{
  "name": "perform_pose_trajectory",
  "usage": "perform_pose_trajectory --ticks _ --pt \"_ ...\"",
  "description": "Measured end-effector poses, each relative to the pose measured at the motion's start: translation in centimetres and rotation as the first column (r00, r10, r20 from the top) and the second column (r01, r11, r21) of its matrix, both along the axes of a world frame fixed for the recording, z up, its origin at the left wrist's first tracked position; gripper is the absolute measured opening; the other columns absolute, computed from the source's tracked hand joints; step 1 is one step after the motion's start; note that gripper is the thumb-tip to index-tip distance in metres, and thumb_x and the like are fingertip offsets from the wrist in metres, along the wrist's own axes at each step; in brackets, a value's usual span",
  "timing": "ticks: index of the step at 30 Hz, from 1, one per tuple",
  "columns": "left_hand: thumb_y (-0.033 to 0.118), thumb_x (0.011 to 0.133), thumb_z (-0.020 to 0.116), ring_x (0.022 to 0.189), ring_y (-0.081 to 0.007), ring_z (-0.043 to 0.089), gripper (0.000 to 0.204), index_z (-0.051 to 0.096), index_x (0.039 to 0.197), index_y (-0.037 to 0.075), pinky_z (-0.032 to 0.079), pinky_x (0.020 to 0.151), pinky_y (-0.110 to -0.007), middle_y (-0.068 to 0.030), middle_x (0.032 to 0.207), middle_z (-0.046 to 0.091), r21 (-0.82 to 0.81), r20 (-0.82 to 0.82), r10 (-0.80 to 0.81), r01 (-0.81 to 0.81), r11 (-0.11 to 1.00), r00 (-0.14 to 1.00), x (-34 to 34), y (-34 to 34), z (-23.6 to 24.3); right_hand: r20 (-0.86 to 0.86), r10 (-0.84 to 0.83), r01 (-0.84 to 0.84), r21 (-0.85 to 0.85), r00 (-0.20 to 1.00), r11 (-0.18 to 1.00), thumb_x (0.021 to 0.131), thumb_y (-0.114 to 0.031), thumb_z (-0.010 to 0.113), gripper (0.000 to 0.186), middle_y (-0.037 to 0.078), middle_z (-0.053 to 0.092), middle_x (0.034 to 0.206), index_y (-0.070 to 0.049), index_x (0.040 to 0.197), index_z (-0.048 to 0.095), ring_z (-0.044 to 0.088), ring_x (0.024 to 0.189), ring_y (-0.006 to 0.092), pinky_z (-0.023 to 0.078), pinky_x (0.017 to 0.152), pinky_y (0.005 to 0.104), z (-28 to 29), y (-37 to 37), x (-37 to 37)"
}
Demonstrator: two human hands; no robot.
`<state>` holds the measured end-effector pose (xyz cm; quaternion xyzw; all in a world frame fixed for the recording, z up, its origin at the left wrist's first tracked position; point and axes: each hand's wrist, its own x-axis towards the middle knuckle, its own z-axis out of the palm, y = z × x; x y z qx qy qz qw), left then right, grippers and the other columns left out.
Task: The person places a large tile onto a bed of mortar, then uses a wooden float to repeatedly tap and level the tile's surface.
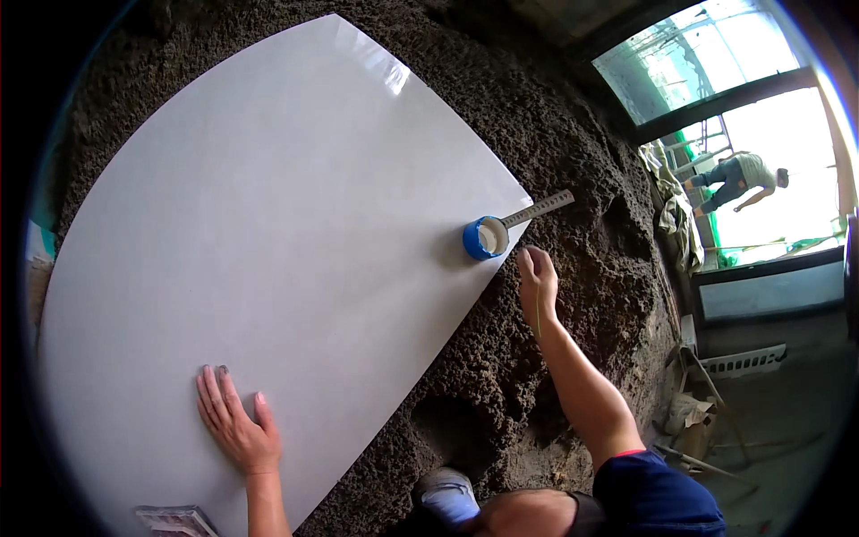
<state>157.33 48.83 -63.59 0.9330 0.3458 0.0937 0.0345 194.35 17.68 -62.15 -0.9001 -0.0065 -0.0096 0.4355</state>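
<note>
A large pale tile (pixel 268 206) with a glossy face lies on rough dark mortar. Flat on its near left part rests my left hand (pixel 237 425), fingers stretched out and nothing in them. My right hand (pixel 539 285) is at the tile's right edge, close to the corner, with its fingers curled together; what they hold, if anything, is hidden. A thin yellow-green line (pixel 539 313) runs along that hand toward the wrist. Just beyond the right hand, a round blue object (pixel 472 240) with a whitish inside sits on the tile. From it a marked measuring strip (pixel 541 207) sticks out past the edge.
Lumpy mortar (pixel 591 242) with hollows surrounds the tile. My shoe (pixel 447 497) stands at the near edge. A flat packet (pixel 174 519) lies at the tile's near left. Boards and debris (pixel 693 412) lie at right. Through a framed opening, another person (pixel 743 174) bends over outside.
</note>
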Motion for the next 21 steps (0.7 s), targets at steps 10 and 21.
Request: perform_pose_trajectory --ticks 10,21 --pt "0.030 0.090 0.046 0.135 -0.0356 0.029 0.055 0.038 0.136 0.000 0.023 0.109 -0.047 -0.0170 0.145 0.032 0.012 -0.020 -0.003 0.003 1.000 1.000 -0.2 -0.5 -0.4 0.044 0.205 -0.199 -0.110 0.978 0.974 0.090 -0.015 0.060 0.037 0.014 0.050 0.111 0.000 0.122 0.049 0.057 0.093 0.0181 0.052 0.079 0.0299 1.9 1.3 -4.0" --pt "0.035 0.082 0.054 0.133 -0.0350 0.032 0.058 0.046 0.129 0.002 0.025 0.108 -0.050 -0.0176 0.142 0.037 -0.056 0.017 0.047 -0.046 0.997 0.999 -1.2 -0.5 0.1 0.059 0.302 -0.251 -0.418 0.952 0.873 0.082 -0.019 0.068 0.031 0.021 0.037 0.130 -0.007 0.109 0.059 0.054 0.107 0.0369 0.051 0.085 0.0412 1.1 6.6 -0.6"
